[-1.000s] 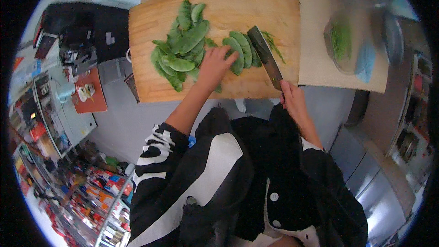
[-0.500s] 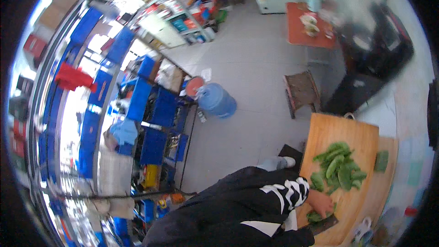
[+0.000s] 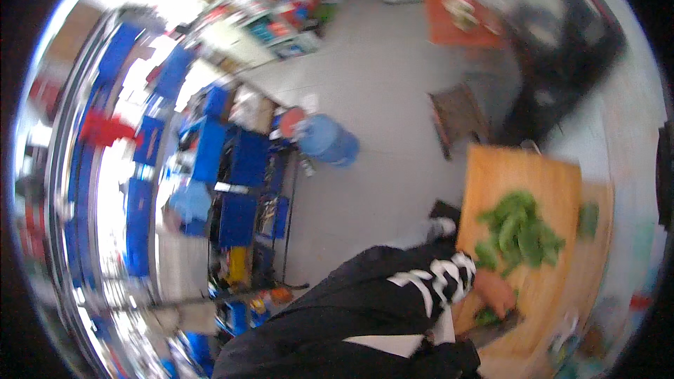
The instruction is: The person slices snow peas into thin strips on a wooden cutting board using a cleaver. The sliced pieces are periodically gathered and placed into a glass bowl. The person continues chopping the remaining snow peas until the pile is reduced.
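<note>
The picture is blurred. My left hand (image 3: pixel 496 292) reaches over the near part of the wooden cutting board (image 3: pixel 487 167) at lower right, on or just over a small group of flat green pods (image 3: pixel 485 316); its fingers are smeared. The dark blade of a knife (image 3: pixel 500 328) lies beside those fingers. A larger heap of green pods (image 3: pixel 517 231) rests farther along the board. My right hand and the knife's handle are hidden behind my black sleeve.
Shelves with blue bins (image 3: pixel 236 219) line the left. A blue water jug (image 3: pixel 326 140) stands on the floor, a stool (image 3: pixel 455 116) near the board. Beyond are a red table (image 3: pixel 446 17) with dishes and a dark appliance (image 3: pixel 551 63). A green vegetable piece (image 3: pixel 588 219) sits beside the board.
My view has swung from straight down at the board toward the room on the left. My right hand has left view. Since the middle frame, the board appears slightly higher in the picture.
</note>
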